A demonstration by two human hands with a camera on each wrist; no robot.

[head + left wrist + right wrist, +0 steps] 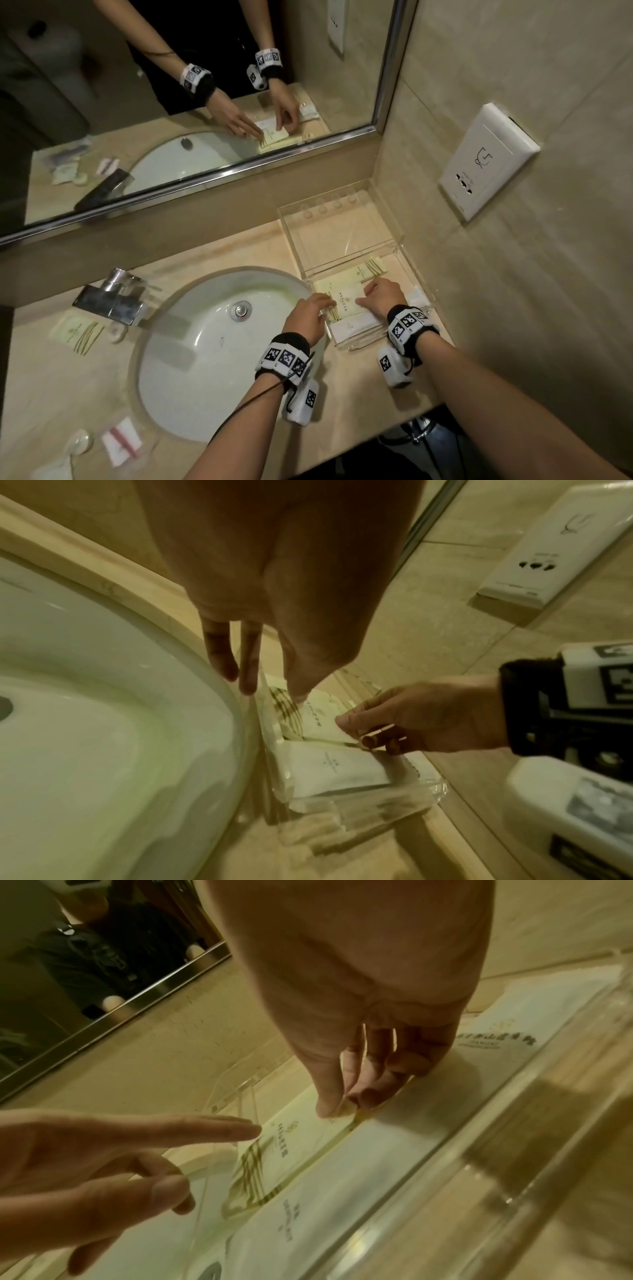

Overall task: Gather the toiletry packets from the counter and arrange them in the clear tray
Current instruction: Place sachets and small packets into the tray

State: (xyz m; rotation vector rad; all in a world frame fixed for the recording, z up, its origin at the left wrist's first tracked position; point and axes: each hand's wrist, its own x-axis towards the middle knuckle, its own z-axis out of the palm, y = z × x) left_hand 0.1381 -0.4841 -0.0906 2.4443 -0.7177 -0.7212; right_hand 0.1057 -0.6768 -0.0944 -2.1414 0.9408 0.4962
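A clear tray stands on the counter right of the sink, against the wall. In its near compartment a cream packet with gold stripes lies partly over a white packet. My right hand pinches the cream packet's right edge between thumb and fingers. My left hand reaches over the tray's left wall. Its fingers are straight, and one fingertip touches the striped end of the cream packet. The white packet lies flat at the tray's front.
Left of the sink and faucet lie another cream striped packet, a red-and-white packet, and small round items. A mirror runs along the back. A wall socket sits at right.
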